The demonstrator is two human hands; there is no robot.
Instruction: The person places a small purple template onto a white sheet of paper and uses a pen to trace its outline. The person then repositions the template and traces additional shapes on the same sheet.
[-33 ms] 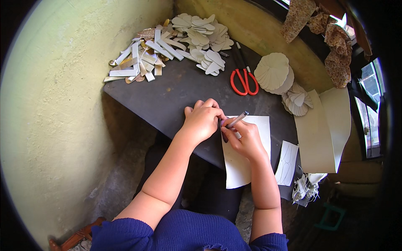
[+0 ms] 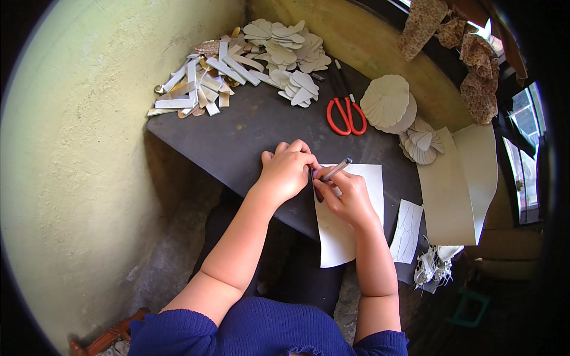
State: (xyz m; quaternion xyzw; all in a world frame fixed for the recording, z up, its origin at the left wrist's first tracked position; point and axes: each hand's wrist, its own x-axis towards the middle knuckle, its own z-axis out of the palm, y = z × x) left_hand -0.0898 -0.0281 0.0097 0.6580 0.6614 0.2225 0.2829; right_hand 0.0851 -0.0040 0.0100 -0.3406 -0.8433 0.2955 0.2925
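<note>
A white sheet lies at the front of the dark table, its near end hanging over the edge. My right hand grips a grey pen above the sheet's left side, the pen's back end pointing up and right. At the sheet's upper left edge my left hand is bent, its fingertips pressed on a small dark, narrow piece. Fingers cover much of this piece and the pen tip. To the right, a white strip carries drawn oval outlines.
Red-handled scissors lie beyond my hands. Pale cut-out ovals and white strips are heaped at the back left. Round stacks of pale pieces sit back right, near large bent sheets and shredded scraps. A wall rises left.
</note>
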